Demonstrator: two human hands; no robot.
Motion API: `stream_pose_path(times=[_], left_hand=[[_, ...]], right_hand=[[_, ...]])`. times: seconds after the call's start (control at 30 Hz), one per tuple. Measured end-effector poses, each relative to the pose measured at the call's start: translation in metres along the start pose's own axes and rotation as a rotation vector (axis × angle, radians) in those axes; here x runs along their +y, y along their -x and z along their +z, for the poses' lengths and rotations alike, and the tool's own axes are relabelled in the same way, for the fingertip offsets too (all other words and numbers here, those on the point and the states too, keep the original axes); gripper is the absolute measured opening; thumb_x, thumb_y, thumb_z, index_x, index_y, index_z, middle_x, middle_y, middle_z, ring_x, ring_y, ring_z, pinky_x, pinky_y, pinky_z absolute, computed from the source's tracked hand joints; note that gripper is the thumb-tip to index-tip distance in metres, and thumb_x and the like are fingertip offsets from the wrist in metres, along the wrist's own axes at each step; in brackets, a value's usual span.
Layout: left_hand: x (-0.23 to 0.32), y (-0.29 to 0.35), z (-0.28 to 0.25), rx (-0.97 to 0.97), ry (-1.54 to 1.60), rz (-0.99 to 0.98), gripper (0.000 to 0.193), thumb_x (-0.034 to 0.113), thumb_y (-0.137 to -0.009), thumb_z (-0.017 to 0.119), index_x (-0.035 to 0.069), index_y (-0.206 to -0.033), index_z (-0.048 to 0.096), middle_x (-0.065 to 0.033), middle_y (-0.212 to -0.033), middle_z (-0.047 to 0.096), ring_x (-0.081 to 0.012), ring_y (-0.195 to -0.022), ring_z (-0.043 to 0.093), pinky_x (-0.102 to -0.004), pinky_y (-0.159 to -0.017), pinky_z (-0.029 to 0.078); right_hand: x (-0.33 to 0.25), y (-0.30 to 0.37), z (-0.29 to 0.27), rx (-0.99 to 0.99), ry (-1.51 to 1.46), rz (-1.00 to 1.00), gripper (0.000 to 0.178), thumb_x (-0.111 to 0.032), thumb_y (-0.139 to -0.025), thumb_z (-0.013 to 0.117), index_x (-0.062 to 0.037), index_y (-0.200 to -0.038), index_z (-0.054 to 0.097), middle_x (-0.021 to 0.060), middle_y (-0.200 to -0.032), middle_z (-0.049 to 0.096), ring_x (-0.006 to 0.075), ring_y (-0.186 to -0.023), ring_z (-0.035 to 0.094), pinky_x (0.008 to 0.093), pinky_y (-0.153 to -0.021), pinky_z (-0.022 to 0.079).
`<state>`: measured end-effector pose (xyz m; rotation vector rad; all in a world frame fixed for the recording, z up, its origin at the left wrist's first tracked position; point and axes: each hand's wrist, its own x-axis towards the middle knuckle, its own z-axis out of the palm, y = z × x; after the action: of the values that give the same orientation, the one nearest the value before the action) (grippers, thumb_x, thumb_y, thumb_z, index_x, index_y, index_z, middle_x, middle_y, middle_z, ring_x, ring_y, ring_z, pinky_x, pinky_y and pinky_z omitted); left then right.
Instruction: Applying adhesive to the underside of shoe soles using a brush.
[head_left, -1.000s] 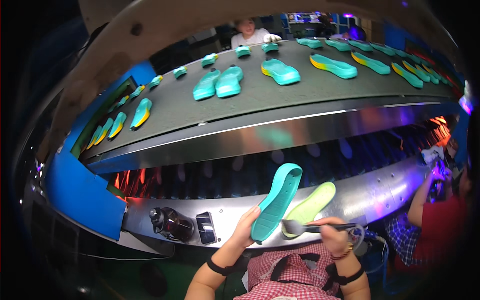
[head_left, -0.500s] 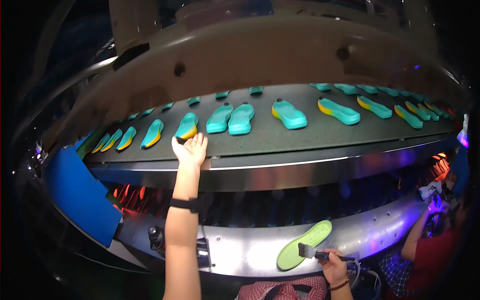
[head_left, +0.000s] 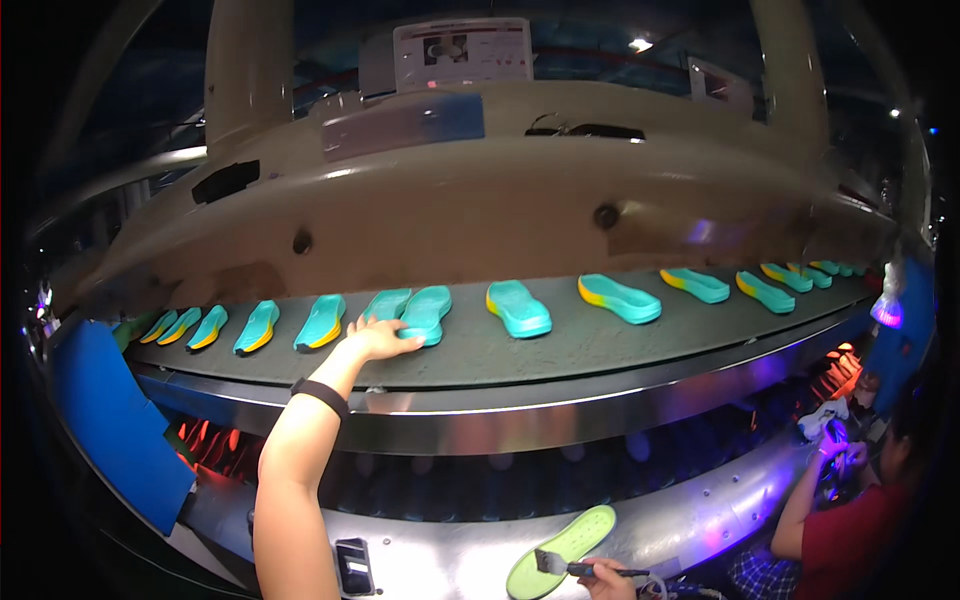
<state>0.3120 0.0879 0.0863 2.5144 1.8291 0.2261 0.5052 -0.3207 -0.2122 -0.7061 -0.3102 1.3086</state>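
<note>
My left hand [head_left: 380, 340] reaches palm down over the conveyor, fingers spread at the near end of a turquoise shoe sole [head_left: 388, 303]. That end is hidden under the hand, so a firm grip cannot be made out. Close against it lies a second turquoise sole [head_left: 428, 312], with my thumb by its near end. At the lower edge my right hand [head_left: 610, 580] is closed round the dark handle of a flat brush [head_left: 552, 563]. The bristles rest on a light green sole [head_left: 575, 538], which lies aslant on the metal ledge.
More turquoise soles with yellow edges, such as this sole [head_left: 518, 308], line the dark belt [head_left: 460, 366]. A brown machine hood [head_left: 450, 215] hangs low above it. A phone-like device [head_left: 353, 567] lies on the metal ledge [head_left: 430, 560]. At right sits a co-worker in a red top [head_left: 850, 530].
The view has tilted up and shifted right. My left hand has turned from palm up to palm down and moved onto the paired soles. The brush stays on the green sole.
</note>
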Motion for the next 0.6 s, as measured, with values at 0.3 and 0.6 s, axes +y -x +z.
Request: stream_pose_path(times=[0.3,0.6], left_hand=[[0.023,-0.017,-0.003,-0.149,0.249,0.298,0.041,0.044,-0.071,0.066,0.007,-0.087,0.060,-0.0094,-0.093,0.060,-0.0211,-0.093,0.054,-0.0319,-0.083,0.040],[0.114,0.014,0.004,-0.172,0.544,0.753,0.038,0.031,-0.081,0.057,0.005,-0.108,0.056,-0.0128,-0.110,0.057,-0.0212,-0.103,0.052,-0.0324,-0.088,0.040]], right_hand=[[-0.015,0.020,-0.012,0.216,0.163,0.062,0.029,-0.010,-0.087,0.049,0.0051,-0.112,0.051,0.0136,-0.108,0.056,0.0238,-0.102,0.052,0.0328,-0.090,0.041],[-0.016,0.014,-0.009,0.165,0.308,0.010,0.030,-0.013,-0.089,0.048,0.0064,-0.112,0.052,0.0110,-0.110,0.056,0.0188,-0.105,0.050,0.0292,-0.091,0.040]])
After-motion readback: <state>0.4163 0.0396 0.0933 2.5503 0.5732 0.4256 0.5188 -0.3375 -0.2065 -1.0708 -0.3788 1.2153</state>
